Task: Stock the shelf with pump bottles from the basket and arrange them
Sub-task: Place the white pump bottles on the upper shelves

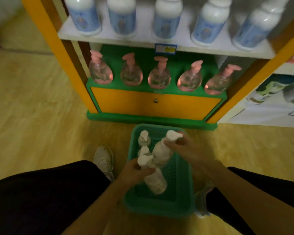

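Note:
A green basket (183, 197) sits on the floor between my knees, below the shelf unit. My left hand (134, 172) grips the neck of a white pump bottle (155, 181) that tilts over the basket. My right hand (182, 147) holds the neck of a second white pump bottle (161, 153), also tilted above the basket. Two more white pump bottles (144, 139) stand at the basket's far left. The green lower shelf (143, 65) carries a row of several pink pump bottles (159, 78).
The white upper shelf (143, 39) holds several white bottles with blue labels (121, 17). Orange posts frame the unit, and an orange drawer front (155, 106) lies under the pink bottles. My shoe (103, 158) rests on the wooden floor left of the basket. A poster (270, 102) leans at right.

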{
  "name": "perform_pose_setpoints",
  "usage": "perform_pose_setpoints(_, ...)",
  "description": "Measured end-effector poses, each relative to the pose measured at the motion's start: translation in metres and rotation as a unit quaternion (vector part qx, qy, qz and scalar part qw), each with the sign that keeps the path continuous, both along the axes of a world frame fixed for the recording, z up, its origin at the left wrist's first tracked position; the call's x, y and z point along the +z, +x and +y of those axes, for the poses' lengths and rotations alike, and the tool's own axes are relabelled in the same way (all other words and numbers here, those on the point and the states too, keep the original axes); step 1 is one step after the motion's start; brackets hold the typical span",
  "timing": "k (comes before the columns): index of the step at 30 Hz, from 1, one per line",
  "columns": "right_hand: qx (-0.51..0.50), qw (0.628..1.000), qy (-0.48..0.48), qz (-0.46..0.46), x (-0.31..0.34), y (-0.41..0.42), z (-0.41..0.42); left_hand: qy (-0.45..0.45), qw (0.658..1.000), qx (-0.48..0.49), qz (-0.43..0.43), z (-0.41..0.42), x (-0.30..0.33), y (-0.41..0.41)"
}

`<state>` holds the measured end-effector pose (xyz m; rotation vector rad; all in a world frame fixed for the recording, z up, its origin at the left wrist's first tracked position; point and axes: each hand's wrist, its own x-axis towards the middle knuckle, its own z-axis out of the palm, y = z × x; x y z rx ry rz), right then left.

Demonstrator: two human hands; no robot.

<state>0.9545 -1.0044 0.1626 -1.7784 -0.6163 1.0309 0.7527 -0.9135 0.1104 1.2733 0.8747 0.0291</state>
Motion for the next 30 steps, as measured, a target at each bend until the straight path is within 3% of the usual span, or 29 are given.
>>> perform_pose_setpoints(5, -0.078, 0.992, 0.086, 0.048, 0.066, 0.020, -0.009, -0.072, 0.994, 0.037, -0.068, 0.018, 0.069, 0.021)
perform_pose_setpoints(13, -0.141, 0.949, 0.226, 0.169, 0.141, 0.055, 0.006, -0.036, 0.987, 0.101, -0.119, 0.053, 0.173, 0.070)
perform_pose_setpoints(25, -0.215, 0.925, 0.124, 0.288, 0.154, 0.085, 0.028, -0.194, 0.970, 0.114, -0.089, 0.076, 0.190, 0.133)
perform_pose_setpoints(30, -0.230, 0.904, 0.133, 0.334, 0.165, 0.105, 0.020, -0.245, 0.956, 0.075, -0.145, 0.088, 0.205, 0.136)
